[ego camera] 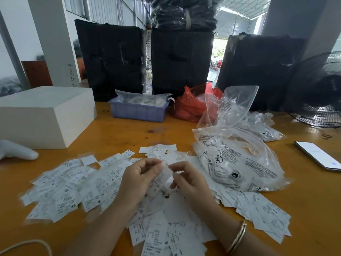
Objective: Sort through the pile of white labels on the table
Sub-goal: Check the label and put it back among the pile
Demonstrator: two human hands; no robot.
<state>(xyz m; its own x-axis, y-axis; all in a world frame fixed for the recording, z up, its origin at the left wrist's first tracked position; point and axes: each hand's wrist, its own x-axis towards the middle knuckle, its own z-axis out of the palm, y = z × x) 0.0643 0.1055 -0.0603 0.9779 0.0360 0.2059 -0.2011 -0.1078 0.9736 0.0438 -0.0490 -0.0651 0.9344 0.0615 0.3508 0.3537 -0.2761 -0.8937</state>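
Warehouse-type room behind, pillars and three black bundles [112, 58] standing at the far edge of the orange wooden surface [129, 132]; white box [46, 115] far left, blue bin [138, 110] with bagged labels beside it, red bag [191, 106] next, clear bags [238, 159] right of centre, phone [319, 156] lying screen up far right, fan [317, 93] behind it.

Labels [66, 191] spread loose over the near half of the surface, a fan of them on the left, more under and in front of my wrists, another heap lower right partly under the clear bags; size letters XS, M, S, L readable on a few.

Left hand [136, 180] raised just above the pile, fingers curled, pinching a small label [162, 178] at its top edge; right hand [188, 178] close beside it, thumb and fingertips curled on the same label's other side; print on that label too blurred to read; bangle [238, 237] on my right wrist; cord [27, 244] at bottom left corner.
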